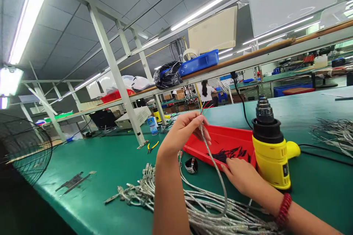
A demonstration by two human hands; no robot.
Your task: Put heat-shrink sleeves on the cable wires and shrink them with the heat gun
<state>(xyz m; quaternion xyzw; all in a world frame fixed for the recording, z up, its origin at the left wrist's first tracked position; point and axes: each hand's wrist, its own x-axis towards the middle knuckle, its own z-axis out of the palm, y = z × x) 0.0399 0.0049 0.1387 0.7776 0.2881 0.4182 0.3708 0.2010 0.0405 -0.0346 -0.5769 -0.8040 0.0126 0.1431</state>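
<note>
Clock reference: centre at the left hand; 6 o'clock faces the wearer.
Cable bundle: many silvery, clear-sheathed cables (pixel 198 207) with plug ends, heaped on the green bench top (pixel 104 161) at 6 o'clock.
Right hand: the right hand (pixel 242 176) is at 4 o'clock, fingertips among the black pieces; whether they are clamped on 1 cannot be told.
Held cable: 1 silvery, braided-looking cable (pixel 212 158), raised at its wire end, sagging in a loop to 5 o'clock.
Left hand: the left hand (pixel 190 130) has thumb and fingers clamped on the cable just below its thin, loose wires (pixel 204 107), red among them. Advised: keep this grip steady, wires fanned upward.
Tray: red, shallow plastic tray (pixel 228 136), 3 o'clock, holding small, thin black pieces (pixel 234 153). Advised: separate 1 piece before lifting; they could cling together.
Hot-air gun: yellow-and-black gun (pixel 271 158), nozzle up, beside the tray at 3 o'clock. Advised: keep wrist and cable clear; heat cannot be judged.
</note>
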